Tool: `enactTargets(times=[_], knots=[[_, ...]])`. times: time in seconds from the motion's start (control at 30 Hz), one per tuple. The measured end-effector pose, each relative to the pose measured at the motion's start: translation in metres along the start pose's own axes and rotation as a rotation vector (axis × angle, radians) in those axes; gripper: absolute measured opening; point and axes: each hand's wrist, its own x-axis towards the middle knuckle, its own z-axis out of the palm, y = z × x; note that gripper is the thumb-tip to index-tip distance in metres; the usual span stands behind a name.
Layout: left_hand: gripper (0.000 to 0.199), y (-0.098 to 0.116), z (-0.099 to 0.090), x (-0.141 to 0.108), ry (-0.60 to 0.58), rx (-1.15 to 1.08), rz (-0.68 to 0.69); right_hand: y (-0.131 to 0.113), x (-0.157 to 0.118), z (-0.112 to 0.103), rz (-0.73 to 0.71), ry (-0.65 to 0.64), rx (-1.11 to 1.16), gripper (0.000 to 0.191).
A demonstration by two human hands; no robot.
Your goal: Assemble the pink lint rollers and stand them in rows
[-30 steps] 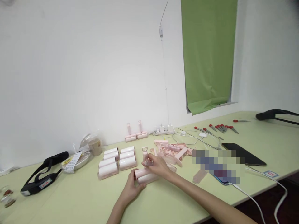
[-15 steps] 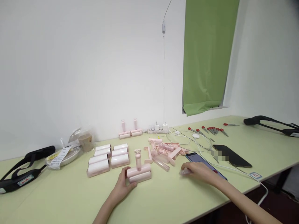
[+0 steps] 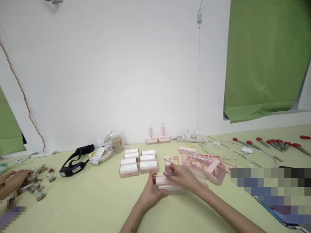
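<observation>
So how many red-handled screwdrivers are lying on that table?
7 show: six screwdrivers in a loose row at the table's far right, one at the frame edge. More may lie out of view.

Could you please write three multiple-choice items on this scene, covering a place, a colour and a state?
1. Where does the black headset lie?
A. left of the white rolls
B. by the screwdrivers
C. on the roller

2. What colour are the screwdriver handles?
A. blue
B. red
C. yellow

3. How does the right hand stand?
A. flat on the table
B. raised in the air
C. closed on the roller's handle

Answers:
1 A, it lies left of them.
2 B, the ends are red.
3 C, while the left hand holds the roller's base.
</observation>
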Motion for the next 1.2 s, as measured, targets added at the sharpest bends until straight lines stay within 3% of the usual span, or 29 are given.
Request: enactTargets(times=[0.13,0.23,0.3,0.33,0.37,0.4,0.47,0.53,0.63,0.73,0.83,0.97,1.1,1.2], knots=[[0.060,-0.007,0.000,0.000,0.045,0.015,-0.007,-0.004,0.012,-0.012,0.011,0.218,0.111,0.016],[0.080,-0.004,-0.004,0.000,0.240,0.071,0.016,0.000,0.001,-0.036,-0.050,0.412,0.273,0.023],[0.082,0.010,-0.009,0.002,0.382,-0.042,0.054,0.002,-0.012,-0.046,-0.169,0.371,0.286,0.025],[0.077,0.020,-0.011,0.004,0.396,-0.165,0.048,0.004,-0.019,-0.048,-0.233,0.301,0.271,0.026],[0.072,0.030,-0.012,0.006,0.356,-0.319,0.007,0.005,-0.025,-0.048,-0.289,0.211,0.242,0.026],[0.069,0.041,-0.011,0.008,0.242,-0.483,-0.074,0.008,-0.031,-0.047,-0.338,0.113,0.194,0.026],[0.065,0.058,-0.005,0.011,-0.065,-0.713,-0.258,0.017,-0.040,-0.043,-0.406,-0.036,0.033,0.030],[0.050,0.066,0.006,0.013,-0.228,-0.785,-0.376,0.034,-0.046,-0.043,-0.409,-0.051,-0.148,0.034],[0.036,0.062,0.027,0.012,-0.126,-0.777,-0.410,0.067,-0.052,-0.057,-0.234,0.106,-0.223,0.031],[0.038,0.052,0.045,0.007,-0.015,-0.721,-0.362,0.084,-0.059,-0.081,0.026,0.313,-0.056,0.028],[0.041,0.047,0.055,0.001,0.057,-0.542,-0.310,0.069,-0.066,-0.086,0.192,0.410,0.225,0.037],[0.036,0.045,0.057,-0.001,0.130,-0.265,-0.206,0.025,-0.067,-0.054,0.151,0.201,0.575,0.044],[0.033,0.045,0.055,0.000,0.112,-0.175,-0.109,0.002,-0.065,-0.025,0.058,0.094,0.561,0.036],[0.034,0.046,0.055,-0.001,0.093,-0.209,-0.098,-0.002,-0.064,-0.022,0.033,0.066,0.421,0.031]])
